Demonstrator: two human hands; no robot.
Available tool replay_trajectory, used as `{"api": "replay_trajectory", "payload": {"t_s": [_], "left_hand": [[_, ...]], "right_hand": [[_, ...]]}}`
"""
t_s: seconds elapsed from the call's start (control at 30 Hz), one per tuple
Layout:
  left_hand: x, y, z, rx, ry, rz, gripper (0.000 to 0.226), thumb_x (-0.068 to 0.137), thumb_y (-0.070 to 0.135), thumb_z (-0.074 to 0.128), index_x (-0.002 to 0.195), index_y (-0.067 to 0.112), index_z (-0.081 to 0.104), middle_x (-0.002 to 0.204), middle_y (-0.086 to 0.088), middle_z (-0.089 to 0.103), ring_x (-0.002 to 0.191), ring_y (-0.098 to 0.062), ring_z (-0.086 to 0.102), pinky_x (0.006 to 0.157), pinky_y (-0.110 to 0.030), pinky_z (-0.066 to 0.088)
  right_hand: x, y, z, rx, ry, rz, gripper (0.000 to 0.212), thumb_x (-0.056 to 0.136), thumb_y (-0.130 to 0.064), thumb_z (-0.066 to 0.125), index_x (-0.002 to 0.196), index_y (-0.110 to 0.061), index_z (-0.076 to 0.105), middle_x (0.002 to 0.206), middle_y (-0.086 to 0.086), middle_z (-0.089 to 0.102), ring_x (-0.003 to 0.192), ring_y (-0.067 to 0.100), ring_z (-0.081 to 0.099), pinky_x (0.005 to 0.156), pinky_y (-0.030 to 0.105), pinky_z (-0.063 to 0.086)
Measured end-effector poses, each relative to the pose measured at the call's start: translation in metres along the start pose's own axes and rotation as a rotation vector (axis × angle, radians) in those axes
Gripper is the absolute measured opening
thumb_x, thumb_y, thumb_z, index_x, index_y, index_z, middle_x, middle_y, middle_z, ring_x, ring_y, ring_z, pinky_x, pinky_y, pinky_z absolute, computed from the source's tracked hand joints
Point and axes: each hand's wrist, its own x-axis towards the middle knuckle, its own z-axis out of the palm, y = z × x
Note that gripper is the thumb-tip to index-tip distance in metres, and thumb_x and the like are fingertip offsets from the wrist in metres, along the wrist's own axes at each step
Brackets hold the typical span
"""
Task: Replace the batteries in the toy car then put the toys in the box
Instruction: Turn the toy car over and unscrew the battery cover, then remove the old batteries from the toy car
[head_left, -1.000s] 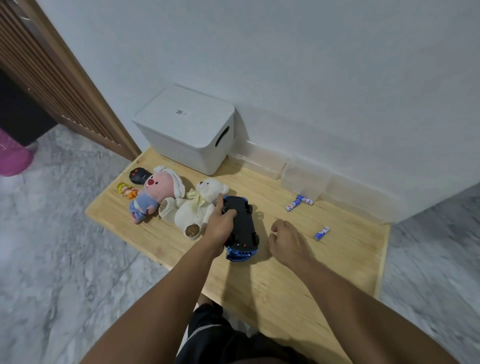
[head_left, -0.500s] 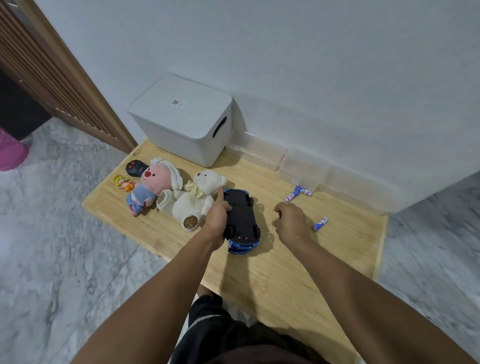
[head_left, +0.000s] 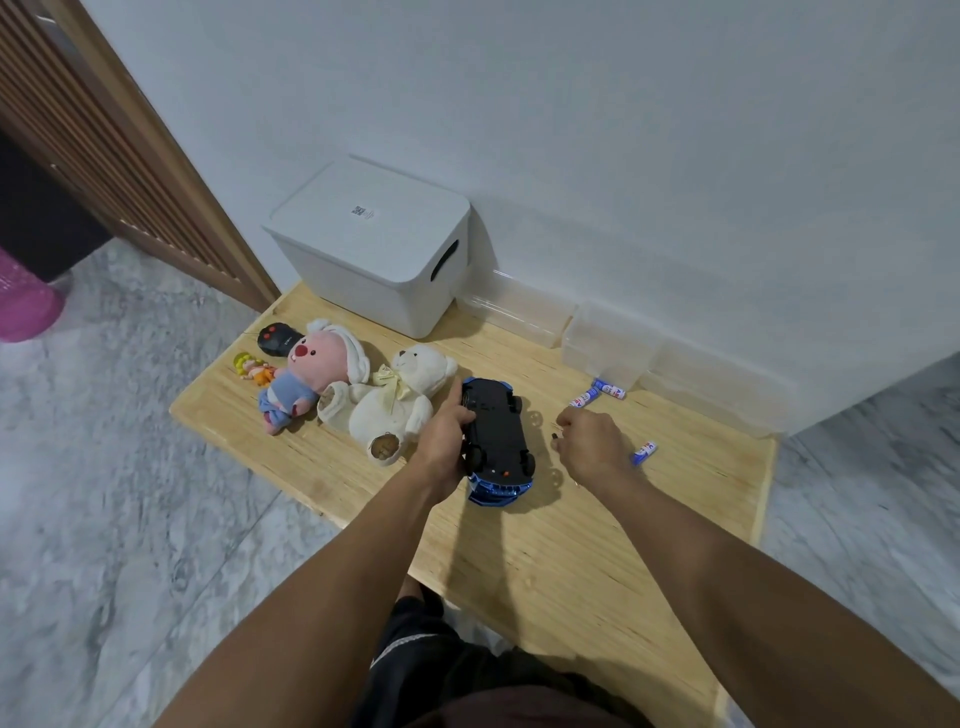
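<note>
The toy car (head_left: 497, 435) lies upside down on the wooden board (head_left: 571, 545), black underside up and blue body below. My left hand (head_left: 444, 435) grips its left side. My right hand (head_left: 592, 446) hovers just right of the car with its fingers pinched on a small dark object (head_left: 554, 442) that I cannot identify. Two blue-and-white batteries (head_left: 597, 393) lie beyond the right hand and a third battery (head_left: 644, 452) lies right beside it. The white lidded box (head_left: 374, 244) stands shut at the back left.
Left of the car lie a white teddy bear (head_left: 397, 402), a pink plush (head_left: 314, 366), a small figurine (head_left: 253, 369) and a black remote (head_left: 277, 338). Clear plastic containers (head_left: 608, 343) line the wall. The board sits low on a marble floor (head_left: 130, 493).
My right hand has lifted from the board near the car's front and moved back to the car's right side, fingers pinched. The left hand stays on the car.
</note>
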Motion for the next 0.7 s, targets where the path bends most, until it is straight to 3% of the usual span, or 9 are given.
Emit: {"api": "replay_trajectory", "payload": {"t_s": [0.13,0.23,0.3,0.37,0.4,0.53,0.63,0.7], "left_hand": [[0.002,-0.002,-0.002,0.017,0.004,0.004,0.067,0.090,0.007,0.032,0.147,0.043,0.033,0.125,-0.003,0.062,0.120,-0.037,0.056,0.098,-0.059,0.046],[0.003,-0.003,-0.002,0.029,0.010,0.001,0.061,0.094,0.010,0.033,0.145,0.042,0.035,0.123,0.001,0.062,0.118,-0.033,0.056,0.097,-0.053,0.049],[0.004,-0.004,-0.001,0.029,0.017,-0.005,0.059,0.095,0.011,0.035,0.146,0.041,0.036,0.125,0.000,0.062,0.107,-0.029,0.058,0.079,-0.038,0.057],[0.003,-0.004,0.001,0.023,0.016,-0.006,0.056,0.098,0.011,0.036,0.146,0.040,0.037,0.124,-0.004,0.063,0.093,-0.023,0.058,0.054,-0.024,0.052],[0.003,-0.004,0.001,0.015,0.005,-0.005,0.055,0.099,0.011,0.037,0.146,0.040,0.037,0.124,-0.005,0.063,0.092,-0.022,0.058,0.049,-0.021,0.049],[0.005,-0.002,-0.001,0.018,-0.025,-0.008,0.053,0.102,0.013,0.039,0.147,0.040,0.035,0.129,-0.003,0.061,0.101,-0.022,0.058,0.055,-0.024,0.053],[0.004,-0.002,-0.003,0.036,-0.032,-0.010,0.051,0.102,0.013,0.042,0.147,0.038,0.036,0.131,-0.004,0.059,0.116,-0.025,0.057,0.082,-0.035,0.056],[0.003,-0.004,-0.003,0.028,-0.027,-0.008,0.050,0.102,0.012,0.042,0.147,0.035,0.038,0.128,-0.007,0.060,0.114,-0.027,0.059,0.094,-0.042,0.052]], "right_hand": [[0.004,0.003,-0.010,0.198,0.076,0.029,0.028,0.095,-0.009,0.050,0.117,-0.013,0.066,0.111,0.007,0.069,0.103,0.026,0.063,0.079,0.031,0.049],[0.001,-0.009,-0.017,0.401,0.097,-0.078,0.024,0.091,-0.007,0.054,0.105,-0.016,0.072,0.100,0.001,0.072,0.095,0.018,0.066,0.084,0.028,0.050],[-0.003,-0.022,-0.020,0.468,0.047,-0.175,0.020,0.089,-0.009,0.061,0.101,-0.018,0.074,0.097,-0.002,0.073,0.089,0.014,0.066,0.087,0.030,0.052],[-0.007,-0.037,-0.020,0.467,-0.032,-0.250,0.022,0.087,-0.012,0.066,0.107,-0.018,0.074,0.103,-0.001,0.072,0.091,0.013,0.065,0.090,0.030,0.052],[-0.009,-0.042,-0.020,0.434,-0.060,-0.283,0.025,0.087,-0.015,0.067,0.112,-0.019,0.072,0.108,0.000,0.070,0.095,0.014,0.064,0.092,0.032,0.051],[-0.008,-0.048,-0.019,0.333,-0.071,-0.334,0.029,0.088,-0.021,0.067,0.117,-0.021,0.069,0.112,-0.001,0.062,0.102,0.016,0.061,0.093,0.035,0.048],[-0.004,-0.047,-0.018,0.387,-0.099,-0.309,0.017,0.083,-0.019,0.071,0.100,-0.024,0.069,0.094,-0.009,0.061,0.092,0.014,0.061,0.089,0.036,0.051],[-0.004,-0.047,-0.019,0.399,-0.127,-0.298,0.016,0.081,-0.018,0.072,0.090,-0.027,0.062,0.082,-0.013,0.057,0.083,0.014,0.058,0.081,0.034,0.051]]}}
